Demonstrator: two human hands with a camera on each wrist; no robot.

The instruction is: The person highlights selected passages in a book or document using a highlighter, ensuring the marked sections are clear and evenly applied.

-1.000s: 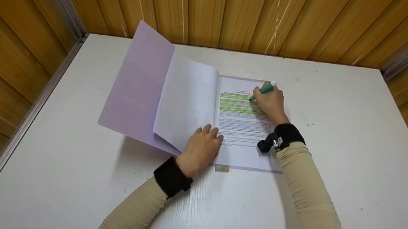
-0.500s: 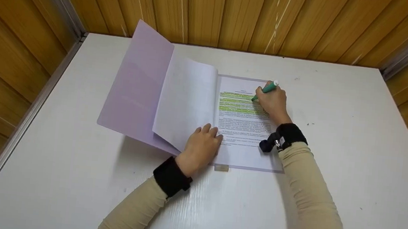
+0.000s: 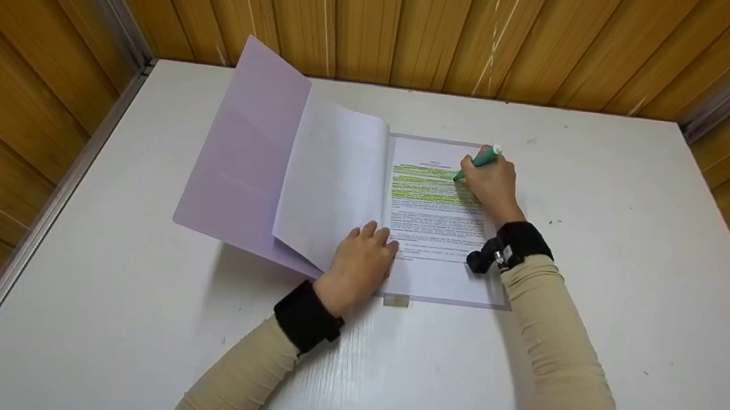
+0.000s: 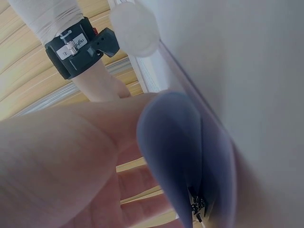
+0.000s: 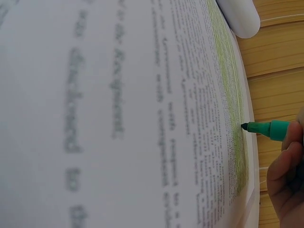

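Between the curled fingers [image 5: 285, 156] of the right hand [image 3: 491, 184] sits a green highlighter [image 3: 477, 162], pinched near its tip, which touches the printed page [image 3: 439, 239] at the right end of the yellow-green marked lines near the top. Nearer the person, the left hand [image 3: 362, 265] rests with fingers straight and close together on the lower edge of a turned white sheet [image 3: 334, 182], holding it down beside the page. Behind that sheet the lilac folder cover [image 3: 243, 146] stands tilted open to the left. All of it lies on the white table [image 3: 601, 254], before a wooden wall [image 3: 423, 23].
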